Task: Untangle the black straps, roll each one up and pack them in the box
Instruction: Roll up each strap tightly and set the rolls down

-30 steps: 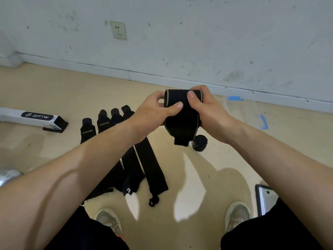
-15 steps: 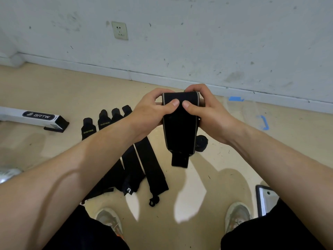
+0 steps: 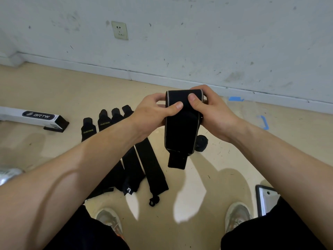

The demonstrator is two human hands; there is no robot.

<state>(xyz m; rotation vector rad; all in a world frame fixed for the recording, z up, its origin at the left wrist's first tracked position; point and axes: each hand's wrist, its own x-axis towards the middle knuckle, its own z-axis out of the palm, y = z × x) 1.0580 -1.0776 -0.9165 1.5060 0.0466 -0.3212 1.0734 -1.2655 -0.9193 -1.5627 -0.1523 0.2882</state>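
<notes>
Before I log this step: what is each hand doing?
Left hand: grips the black strap.
Right hand: grips the same strap.

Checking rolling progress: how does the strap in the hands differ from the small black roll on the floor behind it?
The held strap is off the floor, gripped by the left hand and right hand; the floor roll lies untouched. The held strap is only partly wound, its tail hanging loose; the floor roll is a compact bundle. Both are black.
</notes>
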